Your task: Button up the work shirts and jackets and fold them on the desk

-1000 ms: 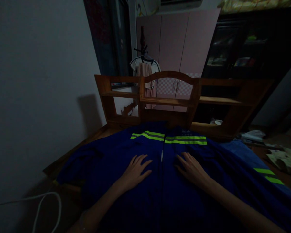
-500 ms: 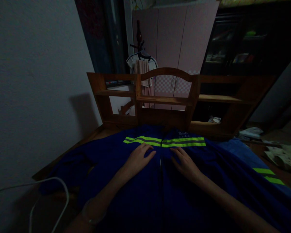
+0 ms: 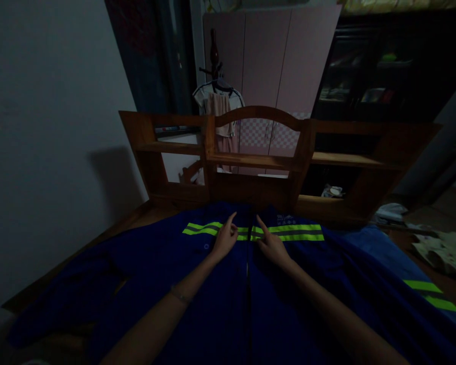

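Note:
A dark blue work jacket [image 3: 220, 309] lies spread out, front side up, with its front opening [image 3: 248, 284] running down the middle. A yellow-green reflective stripe [image 3: 298, 233] crosses the chest. Over the stripe, left of the opening, is my left hand [image 3: 226, 239], index finger stretched toward the collar and other fingers bent. Just right of the opening, my right hand [image 3: 274, 249] points its index finger up the same way. Neither hand holds anything; whether the fingertips touch the cloth I cannot tell.
Behind the jacket stands a wooden headboard [image 3: 258, 161] with shelves. Lighter blue clothing [image 3: 387, 253] with reflective bands lies to the right, near a pale crumpled cloth [image 3: 444, 251]. A wall [image 3: 53, 126] closes off the left side.
Both hands have moved up from below the stripe onto it, toward the collar. Their spread fingers have changed to pointing index fingers. The white cable at lower left has nearly left the view.

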Demonstrator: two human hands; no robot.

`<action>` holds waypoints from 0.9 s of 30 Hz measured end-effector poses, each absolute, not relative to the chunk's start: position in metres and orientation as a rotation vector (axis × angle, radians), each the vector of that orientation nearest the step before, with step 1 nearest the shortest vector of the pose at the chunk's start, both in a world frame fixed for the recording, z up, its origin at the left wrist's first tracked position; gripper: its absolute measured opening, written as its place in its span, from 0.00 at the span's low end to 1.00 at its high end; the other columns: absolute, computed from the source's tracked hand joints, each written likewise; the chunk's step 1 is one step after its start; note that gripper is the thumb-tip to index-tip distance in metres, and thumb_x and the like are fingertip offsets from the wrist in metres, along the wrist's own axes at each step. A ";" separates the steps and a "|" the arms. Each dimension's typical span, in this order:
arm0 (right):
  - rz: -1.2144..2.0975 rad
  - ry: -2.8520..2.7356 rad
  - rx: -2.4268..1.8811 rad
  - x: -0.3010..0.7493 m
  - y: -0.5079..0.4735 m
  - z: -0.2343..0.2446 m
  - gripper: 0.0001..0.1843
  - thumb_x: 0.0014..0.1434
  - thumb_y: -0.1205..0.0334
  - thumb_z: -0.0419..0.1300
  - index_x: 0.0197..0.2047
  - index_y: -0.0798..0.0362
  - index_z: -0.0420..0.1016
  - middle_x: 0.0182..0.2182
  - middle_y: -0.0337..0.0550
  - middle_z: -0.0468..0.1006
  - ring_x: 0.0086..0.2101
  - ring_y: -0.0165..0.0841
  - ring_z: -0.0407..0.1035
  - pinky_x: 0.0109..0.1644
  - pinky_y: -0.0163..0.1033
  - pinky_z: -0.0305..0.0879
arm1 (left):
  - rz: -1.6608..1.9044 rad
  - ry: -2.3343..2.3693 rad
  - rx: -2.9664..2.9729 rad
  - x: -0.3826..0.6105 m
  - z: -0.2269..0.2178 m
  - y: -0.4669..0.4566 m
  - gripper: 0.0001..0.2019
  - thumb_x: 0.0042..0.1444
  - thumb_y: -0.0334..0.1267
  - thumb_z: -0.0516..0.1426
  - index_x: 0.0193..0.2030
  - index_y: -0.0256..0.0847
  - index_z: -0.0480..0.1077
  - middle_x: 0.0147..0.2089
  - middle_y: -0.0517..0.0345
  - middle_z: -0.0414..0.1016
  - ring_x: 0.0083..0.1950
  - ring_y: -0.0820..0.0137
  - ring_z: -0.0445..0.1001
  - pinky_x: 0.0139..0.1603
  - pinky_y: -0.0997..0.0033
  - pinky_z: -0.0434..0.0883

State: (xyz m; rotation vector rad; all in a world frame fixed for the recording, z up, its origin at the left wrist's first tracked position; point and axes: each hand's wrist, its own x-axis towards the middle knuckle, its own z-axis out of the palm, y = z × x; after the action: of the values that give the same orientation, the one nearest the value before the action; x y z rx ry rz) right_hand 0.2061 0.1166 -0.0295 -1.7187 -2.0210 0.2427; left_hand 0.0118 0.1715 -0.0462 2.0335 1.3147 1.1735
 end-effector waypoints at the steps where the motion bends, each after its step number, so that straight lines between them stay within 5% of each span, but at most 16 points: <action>1: 0.253 -2.019 -1.727 0.205 0.121 -0.027 0.36 0.60 0.62 0.51 0.69 0.49 0.40 0.23 0.37 0.75 0.26 0.34 0.70 0.34 0.34 0.60 | 1.181 1.289 2.004 0.009 -0.049 0.173 0.34 0.54 0.29 0.53 0.67 0.47 0.48 0.44 0.57 0.72 0.31 0.77 0.72 0.39 0.73 0.70; 7: 0.110 -2.011 -1.806 0.199 0.139 -0.028 0.41 0.59 0.50 0.55 0.69 0.52 0.41 0.25 0.43 0.76 0.27 0.40 0.72 0.33 0.38 0.60 | 1.188 1.153 2.000 0.008 -0.045 0.173 0.35 0.53 0.29 0.54 0.67 0.50 0.49 0.60 0.49 0.61 0.31 0.78 0.72 0.39 0.70 0.73; 14: 0.265 -1.781 -1.605 0.207 0.143 -0.042 0.52 0.52 0.53 0.63 0.68 0.56 0.35 0.30 0.43 0.76 0.28 0.37 0.71 0.32 0.37 0.63 | 1.169 1.176 2.097 0.008 -0.043 0.172 0.34 0.53 0.30 0.56 0.66 0.50 0.51 0.67 0.48 0.50 0.36 0.75 0.72 0.43 0.65 0.74; 17: 0.187 -1.750 -1.448 0.206 0.143 -0.044 0.45 0.52 0.57 0.62 0.66 0.51 0.42 0.47 0.49 0.71 0.39 0.37 0.70 0.40 0.40 0.66 | 1.106 1.221 2.200 0.008 -0.044 0.173 0.28 0.53 0.33 0.56 0.62 0.48 0.59 0.67 0.49 0.52 0.50 0.66 0.71 0.49 0.61 0.72; 20: 0.153 -1.832 -1.381 0.206 0.145 -0.045 0.32 0.52 0.59 0.61 0.59 0.51 0.56 0.50 0.48 0.69 0.47 0.38 0.66 0.49 0.43 0.64 | 0.996 1.257 2.401 0.009 -0.047 0.170 0.21 0.55 0.36 0.56 0.56 0.46 0.67 0.66 0.51 0.56 0.62 0.60 0.61 0.60 0.54 0.61; 27: -0.033 -2.160 -1.431 0.203 0.147 -0.057 0.27 0.64 0.57 0.49 0.64 0.52 0.53 0.63 0.55 0.56 0.63 0.42 0.48 0.62 0.54 0.48 | 0.749 1.380 2.625 0.011 -0.054 0.159 0.21 0.64 0.44 0.46 0.63 0.50 0.58 0.68 0.52 0.52 0.70 0.57 0.45 0.63 0.43 0.48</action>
State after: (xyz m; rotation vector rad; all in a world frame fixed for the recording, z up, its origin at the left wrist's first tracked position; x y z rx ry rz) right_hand 0.2028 0.1475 -0.0568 -1.4310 -2.1603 -0.0328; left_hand 0.0106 0.1592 -0.0539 2.6248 1.3804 0.7487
